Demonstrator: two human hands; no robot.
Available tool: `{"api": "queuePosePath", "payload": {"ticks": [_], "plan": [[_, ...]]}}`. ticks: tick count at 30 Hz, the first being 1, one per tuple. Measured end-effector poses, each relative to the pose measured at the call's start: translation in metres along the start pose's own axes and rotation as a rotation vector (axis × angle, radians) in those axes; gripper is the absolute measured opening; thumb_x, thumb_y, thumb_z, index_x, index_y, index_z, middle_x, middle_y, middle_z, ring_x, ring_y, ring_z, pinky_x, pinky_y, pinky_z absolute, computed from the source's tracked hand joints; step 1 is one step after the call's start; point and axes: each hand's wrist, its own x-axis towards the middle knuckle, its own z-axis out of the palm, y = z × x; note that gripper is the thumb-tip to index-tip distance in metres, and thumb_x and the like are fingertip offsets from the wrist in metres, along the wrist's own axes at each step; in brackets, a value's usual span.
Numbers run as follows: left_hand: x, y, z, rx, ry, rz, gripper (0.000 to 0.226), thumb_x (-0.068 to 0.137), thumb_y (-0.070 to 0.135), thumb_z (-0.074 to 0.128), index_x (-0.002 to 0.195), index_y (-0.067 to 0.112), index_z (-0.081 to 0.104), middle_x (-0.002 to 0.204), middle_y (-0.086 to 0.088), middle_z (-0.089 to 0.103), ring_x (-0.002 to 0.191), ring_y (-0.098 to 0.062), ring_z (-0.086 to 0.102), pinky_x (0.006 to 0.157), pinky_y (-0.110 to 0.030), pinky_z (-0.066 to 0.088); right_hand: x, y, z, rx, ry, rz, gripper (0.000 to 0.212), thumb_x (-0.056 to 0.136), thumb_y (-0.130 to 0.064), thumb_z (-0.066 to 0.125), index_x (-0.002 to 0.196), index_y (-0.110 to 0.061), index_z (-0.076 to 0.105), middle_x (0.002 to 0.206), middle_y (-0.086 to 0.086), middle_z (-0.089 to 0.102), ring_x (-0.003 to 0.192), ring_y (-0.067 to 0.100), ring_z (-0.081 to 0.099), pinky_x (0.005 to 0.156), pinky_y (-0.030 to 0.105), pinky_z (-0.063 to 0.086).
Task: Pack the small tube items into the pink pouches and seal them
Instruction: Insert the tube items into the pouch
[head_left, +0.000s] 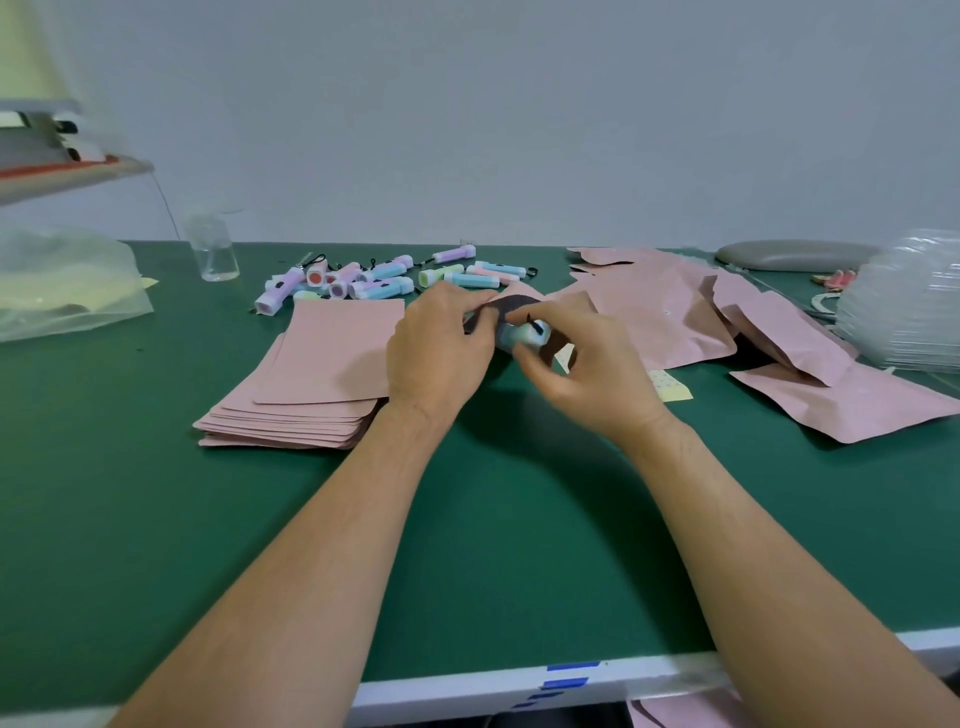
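Green table (156, 519) fills the view. Loose pink pouches (670, 312) are heaped at 2 o'clock from the hands, w/ a flat pouch stack (311, 374) at 9 and a tube heap (384, 278) at 11. L hand (436, 353) pinches the open pouch (506, 306) by its mouth edge. R hand (587, 374) grips a pale-blue tube (524, 335) at that mouth, approx. mid-table.

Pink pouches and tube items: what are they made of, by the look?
The pink pouches: matte pink, paper-like outside, lying flat with crisp edges; the open pouch shows a dark inside, maybe a lining. The tube items: smooth pastel bodies with slight sheen, likely moulded plastic.
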Motion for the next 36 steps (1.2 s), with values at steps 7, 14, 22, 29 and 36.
{"api": "queuePosePath", "payload": {"ticks": [7,14,22,29,36], "plan": [[-0.002,0.008,0.001,-0.042,-0.035,0.073,0.029,0.108,0.036,0.051,0.126,0.031,0.074,0.120,0.010,0.063,0.108,-0.011,0.057,0.085,-0.033,0.047,0.002,-0.001,-0.004,-0.165,-0.047,0.068,0.025,0.097,-0.027,0.064,0.121,-0.028,0.070,0.103,-0.019,0.072,0.074,0.011,0.063,0.088,0.043,0.054],[-0.002,0.007,0.001,0.002,-0.028,0.086,0.030,0.109,0.037,0.050,0.125,0.028,0.074,0.118,0.011,0.062,0.098,-0.007,0.053,0.079,-0.031,0.045,-0.002,-0.005,-0.005,-0.255,-0.242,0.074,0.053,0.090,-0.047,0.059,0.141,-0.032,0.055,0.125,-0.012,0.069,0.098,0.013,0.064,0.086,0.041,0.055],[0.000,0.005,0.001,0.005,-0.042,0.019,0.031,0.109,0.040,0.049,0.123,0.029,0.074,0.122,0.008,0.061,0.103,-0.011,0.056,0.080,-0.033,0.044,-0.001,-0.011,-0.013,-0.188,-0.141,0.090,0.048,0.086,-0.045,0.062,0.133,-0.034,0.061,0.112,-0.023,0.065,0.079,0.011,0.066,0.084,0.042,0.056],[0.000,0.005,0.001,0.021,-0.040,0.004,0.030,0.109,0.040,0.050,0.121,0.027,0.074,0.121,0.008,0.061,0.104,-0.015,0.057,0.079,-0.034,0.043,0.001,-0.006,-0.014,-0.179,0.054,0.012,0.015,0.093,-0.031,0.069,0.103,-0.022,0.076,0.093,-0.015,0.066,0.057,0.014,0.059,0.062,0.037,0.053],[-0.001,0.005,0.001,0.037,-0.043,0.007,0.030,0.109,0.040,0.050,0.122,0.028,0.074,0.121,0.008,0.061,0.103,-0.015,0.056,0.078,-0.035,0.044,0.001,0.002,-0.012,-0.200,0.065,0.016,0.012,0.094,-0.021,0.067,0.099,-0.020,0.077,0.092,-0.013,0.068,0.064,0.016,0.057,0.062,0.039,0.053]]}}
